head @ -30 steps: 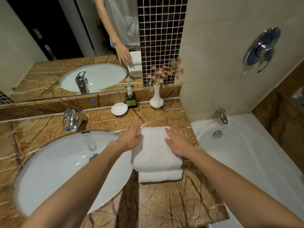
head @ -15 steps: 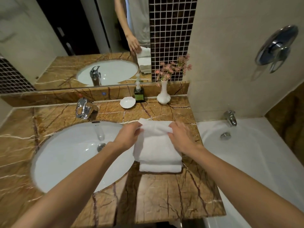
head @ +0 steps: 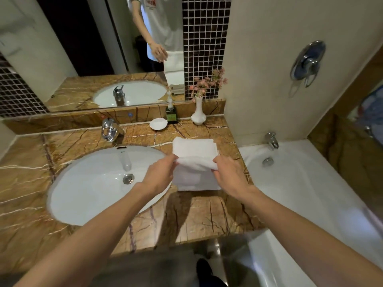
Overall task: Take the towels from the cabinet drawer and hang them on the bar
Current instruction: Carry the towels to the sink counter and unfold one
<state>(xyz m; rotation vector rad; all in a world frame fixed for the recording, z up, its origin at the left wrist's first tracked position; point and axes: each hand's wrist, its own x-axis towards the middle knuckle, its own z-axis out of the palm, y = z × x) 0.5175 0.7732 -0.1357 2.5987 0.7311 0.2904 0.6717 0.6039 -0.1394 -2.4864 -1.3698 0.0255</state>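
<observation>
A white towel (head: 195, 176) hangs lifted above the marble counter (head: 186, 216), held by its top edge. My left hand (head: 159, 176) pinches the towel's left corner and my right hand (head: 229, 174) grips its right corner. A second folded white towel (head: 193, 147) lies flat on the counter just behind the lifted one, to the right of the sink. No cabinet drawer or towel bar shows in the head view.
An oval white sink (head: 99, 183) with a chrome tap (head: 109, 129) lies left. A soap dish (head: 158, 123), a dark bottle (head: 171, 116) and a white vase (head: 198, 113) line the back ledge under the mirror. A white bathtub (head: 306, 183) sits right.
Both hands went from resting flat on the towel stack to gripping the top towel's far edge and lifting it up and toward me. The lower towel stays on the counter.
</observation>
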